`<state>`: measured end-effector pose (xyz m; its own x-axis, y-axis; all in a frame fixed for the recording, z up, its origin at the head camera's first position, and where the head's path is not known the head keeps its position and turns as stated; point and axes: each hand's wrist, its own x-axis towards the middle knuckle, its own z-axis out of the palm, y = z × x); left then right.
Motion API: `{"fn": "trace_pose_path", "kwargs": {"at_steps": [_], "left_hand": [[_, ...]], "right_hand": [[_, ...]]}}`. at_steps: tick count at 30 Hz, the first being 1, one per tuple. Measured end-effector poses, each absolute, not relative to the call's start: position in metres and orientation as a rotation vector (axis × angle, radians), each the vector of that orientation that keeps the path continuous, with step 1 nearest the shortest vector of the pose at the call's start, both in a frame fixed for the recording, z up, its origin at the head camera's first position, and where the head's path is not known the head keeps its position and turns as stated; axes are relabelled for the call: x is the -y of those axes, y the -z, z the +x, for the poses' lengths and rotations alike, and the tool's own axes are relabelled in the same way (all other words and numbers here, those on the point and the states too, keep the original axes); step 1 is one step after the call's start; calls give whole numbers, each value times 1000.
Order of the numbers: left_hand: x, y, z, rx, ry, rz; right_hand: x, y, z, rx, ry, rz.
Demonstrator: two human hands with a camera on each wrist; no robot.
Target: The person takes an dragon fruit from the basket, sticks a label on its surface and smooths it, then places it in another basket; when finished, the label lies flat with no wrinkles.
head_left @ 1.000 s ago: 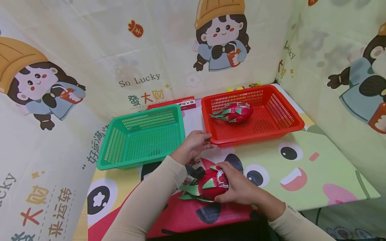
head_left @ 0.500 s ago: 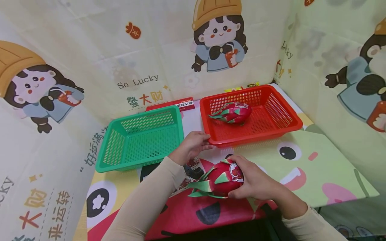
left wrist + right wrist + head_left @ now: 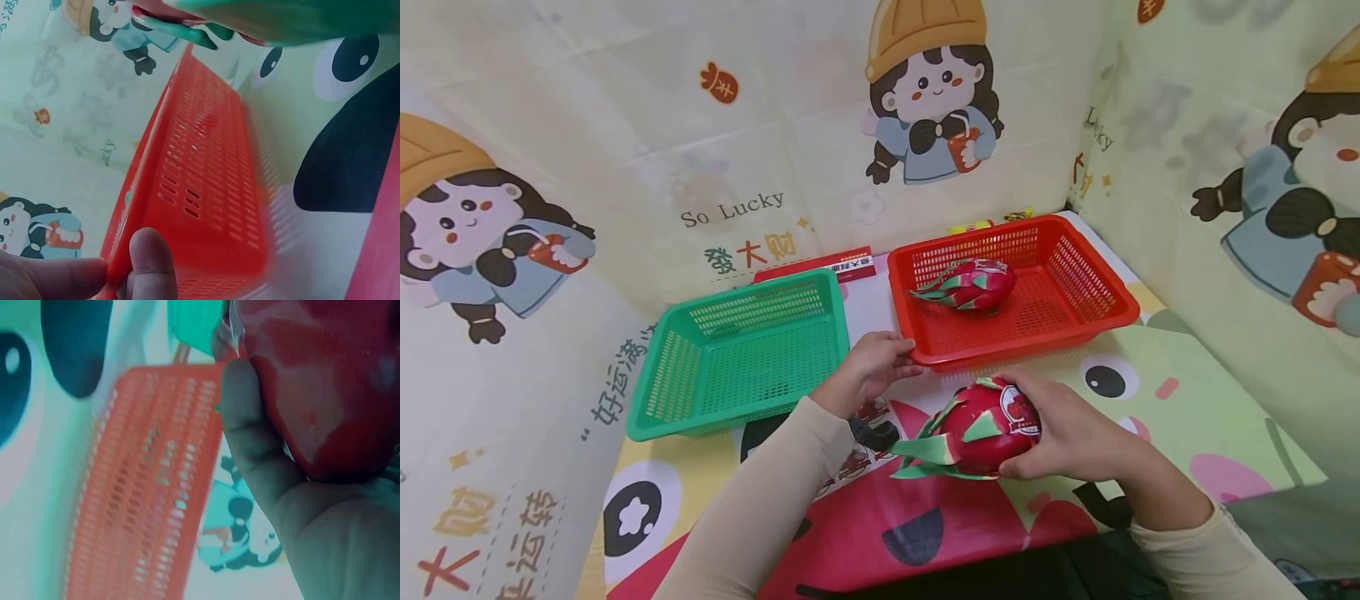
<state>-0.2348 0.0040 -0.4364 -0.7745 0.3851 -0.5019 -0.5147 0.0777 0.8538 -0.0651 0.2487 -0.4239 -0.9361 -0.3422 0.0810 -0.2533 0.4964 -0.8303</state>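
Observation:
My right hand (image 3: 1075, 429) grips a dragon fruit (image 3: 973, 433) by its rounded end, thumb below and fingers over the top. Its green leaf tips point left, and a round sticker shows near my fingers. In the right wrist view the red skin of the dragon fruit (image 3: 325, 381) lies against my thumb. My left hand (image 3: 876, 367) pinches the near left corner of the red basket (image 3: 1022, 354); the left wrist view shows thumb and finger on either side of the rim of the red basket (image 3: 206, 162). Another dragon fruit (image 3: 973, 287) lies inside that basket at its left.
A green basket (image 3: 737, 408) stands left of the red one, with nothing in it. Behind it lies a red and white box (image 3: 850, 265), and a yellow packet (image 3: 972, 227) sits behind the red basket. Printed cloth covers the table and hangs as walls.
My right hand has carried the dragon fruit to the right and somewhat up, away from my left forearm. The left hand keeps its pinch on the red basket's corner.

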Motion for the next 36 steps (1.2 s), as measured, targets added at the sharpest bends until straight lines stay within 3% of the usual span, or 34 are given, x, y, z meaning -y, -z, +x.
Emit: {"fn": "trace_pose_path", "kwargs": {"at_steps": [17, 36], "left_hand": [[1, 436, -236, -1723, -1772, -97], [0, 437, -237, -1706, -1770, -98]], "right_hand": [[-291, 381, -83, -2705, 1423, -442], [-320, 363, -173, -2789, 1367, -177]]}}
